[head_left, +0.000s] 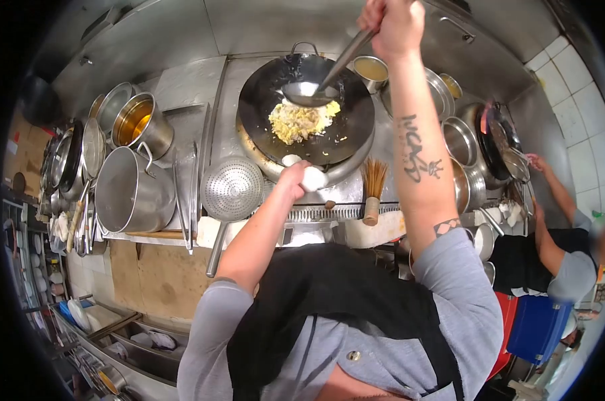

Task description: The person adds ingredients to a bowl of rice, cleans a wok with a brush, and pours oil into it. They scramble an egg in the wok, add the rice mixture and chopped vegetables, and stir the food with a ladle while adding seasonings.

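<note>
My right hand (397, 28) is raised high, its fingers closed around the handle of a metal ladle (348, 59). The ladle's bowl hangs low over the far side of the food in a black wok (254, 107). That food (301, 125) looks like fried rice with yellow egg, heaped in the wok's middle. My left hand (295, 179) grips a white cloth (314, 178) at the wok's near rim, where the cloth covers part of the edge. Left of this hand lies a round perforated strainer (232, 189), its handle pointing toward me.
A bamboo brush (372, 190) stands right of the wok. Steel pots flank it, including a large pot (130, 194) and one of amber liquid (138, 120) on the left. At far right, another person (546, 257) works by a second wok (495, 144).
</note>
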`<state>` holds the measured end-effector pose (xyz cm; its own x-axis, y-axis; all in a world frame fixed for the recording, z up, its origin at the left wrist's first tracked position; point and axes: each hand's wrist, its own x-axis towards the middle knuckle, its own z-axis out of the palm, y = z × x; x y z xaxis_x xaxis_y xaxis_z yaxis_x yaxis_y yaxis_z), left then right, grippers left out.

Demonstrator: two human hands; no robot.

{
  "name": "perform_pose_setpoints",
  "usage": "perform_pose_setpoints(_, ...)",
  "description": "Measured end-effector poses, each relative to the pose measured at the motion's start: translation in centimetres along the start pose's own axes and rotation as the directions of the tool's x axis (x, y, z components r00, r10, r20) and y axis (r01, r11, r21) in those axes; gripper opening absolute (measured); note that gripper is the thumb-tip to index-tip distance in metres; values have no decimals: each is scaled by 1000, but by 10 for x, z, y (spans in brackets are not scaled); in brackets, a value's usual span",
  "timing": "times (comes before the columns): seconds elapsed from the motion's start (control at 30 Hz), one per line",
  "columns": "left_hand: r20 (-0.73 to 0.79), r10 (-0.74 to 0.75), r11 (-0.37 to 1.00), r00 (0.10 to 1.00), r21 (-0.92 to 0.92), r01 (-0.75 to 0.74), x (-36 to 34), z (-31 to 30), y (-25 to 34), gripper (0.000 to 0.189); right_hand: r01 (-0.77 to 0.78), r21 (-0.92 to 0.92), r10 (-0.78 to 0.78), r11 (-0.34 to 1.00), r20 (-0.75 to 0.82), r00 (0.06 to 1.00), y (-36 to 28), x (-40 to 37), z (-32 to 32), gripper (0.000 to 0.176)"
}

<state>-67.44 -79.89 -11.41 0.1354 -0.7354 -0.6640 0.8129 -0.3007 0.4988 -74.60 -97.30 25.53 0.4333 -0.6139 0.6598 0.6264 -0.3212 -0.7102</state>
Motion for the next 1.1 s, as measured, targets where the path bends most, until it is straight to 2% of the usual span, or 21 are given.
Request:
perform_pose_setpoints(0.07, 53, 29, 993, 998, -116, -23, -39, 14, 15, 30, -27, -328, -19, 944, -135, 991, 35, -30, 8, 38)
perform_pose_setpoints(0.1, 86, 30, 982, 996, -188, -14, -46, 12, 18, 27, -114, -400, 51, 909, -164, 985, 66, -53, 5, 37)
perform_pose_setpoints(0.13, 89, 21, 985, 996, -175, -5, -47, 6, 14, 25, -265, -419, 198, 868, -197, 960, 104, -78, -5, 35)
perform_pose_setpoints(0.2, 100, 30, 984, 995, -177, -12, -41, 0, 9, 23, -358, -208, 297, 910, -276, 914, 108, -71, -22, 34)
perform_pose_setpoints(0.23, 113, 33, 985, 993, -173, -13, -37, -6, 3, 24, -278, -303, 191, 912, -286, 939, 94, -63, -25, 33)
perform_pose_setpoints(0.27, 97, 12, 985, 995, -174, 5, -41, -8, 1, 24, -266, -227, 191, 937, -303, 934, 84, -52, -32, 35)
perform_pose_setpoints(0.33, 85, 0, 982, 996, -190, 16, -40, 0, 5, 25, -215, -52, 199, 975, -218, 955, 65, -35, -59, 38)
perform_pose_setpoints(0.4, 122, -41, 984, 992, -170, 62, -24, -2, 7, 21, -264, 203, 274, 943, -18, 962, 52, -42, -76, 37)
perform_pose_setpoints(0.43, 149, -75, 986, 986, -134, 95, 0, -8, 5, 19, -201, -161, 140, 966, -329, 934, 67, -61, -55, 35)
perform_pose_setpoints(0.47, 171, -124, 986, 977, -89, 141, 12, -13, 0, 19, -315, -7, 299, 949, -300, 906, 93, -78, -58, 30)
perform_pose_setpoints(0.5, -3, -63, 995, 998, -76, 62, -1, 2, -1, 19, -350, 35, 343, 936, -313, 886, 93, -80, -52, 28)
perform_pose_setpoints(0.53, -54, -34, 992, 998, -121, 27, -28, 24, -1, 19, -371, 70, 374, 926, -304, 876, 84, -66, -45, 25)
perform_pose_setpoints(0.6, -157, 22, 982, 987, -183, -51, -89, 47, -11, 20, -440, 14, 427, 898, -271, 863, 33, -46, -23, 24)
perform_pose_setpoints(0.63, -62, 57, 973, 996, -221, -70, -83, 32, -27, 22, -442, 14, 430, 897, -263, 863, 18, -35, -15, 25)
perform_pose_setpoints(0.7, -67, -20, 980, 998, -199, 6, -86, 36, -30, 23, -481, 32, 476, 876, -221, 851, 15, -34, -5, 24)
perform_pose_setpoints(0.8, -61, -7, 996, 998, -88, 1, -49, 30, -5, 27, -437, -141, 361, 888, -377, 853, 57, -52, 16, 30)
perform_pose_setpoints(0.87, 14, -16, 996, 1000, -89, 17, -64, 16, -13, 27, -357, -105, 290, 928, -397, 871, 90, -65, 0, 25)
perform_pose_setpoints(0.93, -102, -10, 999, 995, -51, 5, -121, 18, -32, 29, -253, -87, 210, 964, -339, 917, 73, -64, -7, 25)
perform_pose_setpoints(1.0, -79, 161, 984, 984, -66, -166, -143, -1, -83, 30, -220, -32, 206, 975, -235, 950, 38, -46, -13, 23)
perform_pose_setpoints(1.07, -128, 95, 987, 987, -119, -110, -148, 3, -86, 20, -245, -76, 222, 967, -228, 948, -2, -31, 1, 38)
perform_pose_setpoints(1.1, -161, 39, 991, 986, -119, -59, -148, 10, -73, 17, -296, -70, 269, 953, -261, 927, -18, -25, 12, 34)
